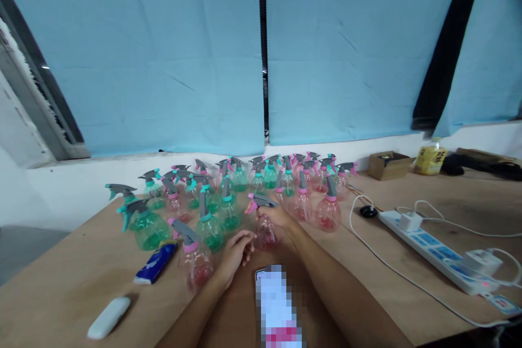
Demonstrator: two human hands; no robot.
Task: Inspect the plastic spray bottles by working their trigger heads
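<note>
- At my nine o'clock, green spray bottles (149, 227) stand upright, seemingly empty.
- My left hand (235, 253), fingers loosely curled and empty, steadies the base of a pink spray bottle (265, 225).
- My right hand (278, 216) wraps its neck at twelve o'clock.
- A power strip (438, 252) lies at three o'clock.

No text, brand or number can be read anywhere. The yellow bottle (430, 159) at the far edge of the tabletop (408, 261) bears a label, but it is too blurred to make out. The blue packet (156, 263) carries white markings that stay illegible. The phone screen (279, 307) is pixelated, and the power strip (438, 253) shows only blue socket patches.
</note>
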